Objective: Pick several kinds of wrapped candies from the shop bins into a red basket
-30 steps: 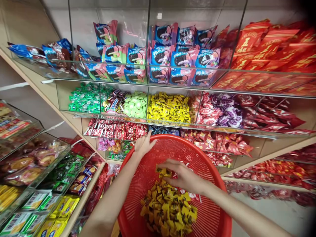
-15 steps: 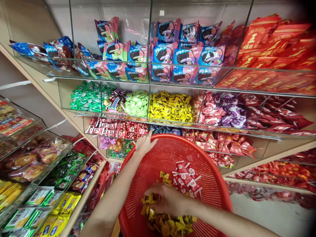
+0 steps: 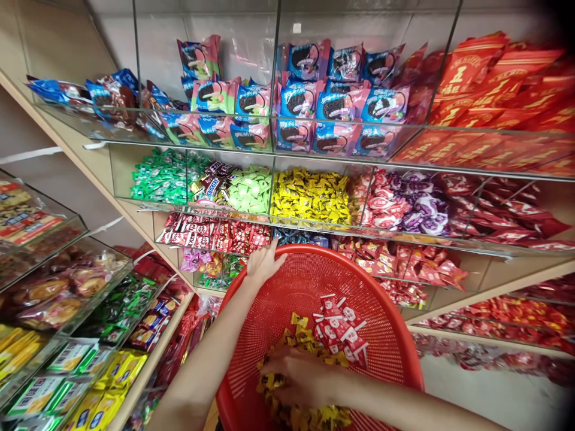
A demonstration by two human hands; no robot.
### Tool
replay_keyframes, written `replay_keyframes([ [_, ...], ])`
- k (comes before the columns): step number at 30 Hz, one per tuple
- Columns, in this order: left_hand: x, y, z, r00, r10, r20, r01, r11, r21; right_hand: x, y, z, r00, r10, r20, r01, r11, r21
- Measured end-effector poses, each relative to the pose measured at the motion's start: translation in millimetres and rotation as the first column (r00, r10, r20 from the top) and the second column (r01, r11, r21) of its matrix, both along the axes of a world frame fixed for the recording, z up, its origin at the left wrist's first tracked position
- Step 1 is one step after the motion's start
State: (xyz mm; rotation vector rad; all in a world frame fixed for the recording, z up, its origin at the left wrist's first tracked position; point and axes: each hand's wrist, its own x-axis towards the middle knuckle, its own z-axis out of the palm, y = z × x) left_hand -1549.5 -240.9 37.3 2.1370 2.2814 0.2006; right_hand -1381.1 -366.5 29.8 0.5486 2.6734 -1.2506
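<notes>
A round red plastic basket (image 3: 386,293) with mesh walls fills the lower middle of the view. My left hand (image 3: 264,263) is closed over its far left rim, thumb on the inner side. Inside the basket, my right hand (image 3: 299,374) curls its fingers around yellow-wrapped candies (image 3: 272,383); it is slightly blurred. More yellow candies lie loose under and around that hand, some hidden by it. Beside them, toward the right wall, rests a small heap of red-and-white packets (image 3: 341,329).
Ahead rise glass-fronted shelves with blue-and-pink cookie packs (image 3: 296,99), a bin of yellow candies (image 3: 309,197), green candies (image 3: 164,176) and large red packs (image 3: 494,90). A second rack at left holds wrapped buns (image 3: 58,293) and yellow packs (image 3: 108,383). A wooden shelf edge (image 3: 503,284) slants at right.
My right hand has sunk slightly lower among the yellow candies. My left hand stays on the rim. The shelves appear slightly lower in the view.
</notes>
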Motion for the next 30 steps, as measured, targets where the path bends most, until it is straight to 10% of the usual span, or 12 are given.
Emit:
replay_keyframes([
  [24,-1,1,-3.7,1.0,0.019,0.015,-0.019,1.0,0.002,-5,1,4.2,0.999,0.043,-0.026,-0.036,0.972,0.233],
  [30,0,-1,0.0,1.0,0.015,-0.002,-0.015,1.0,-0.018,-3,50,-0.8,0.953,-0.251,0.17,0.204,0.945,0.255],
])
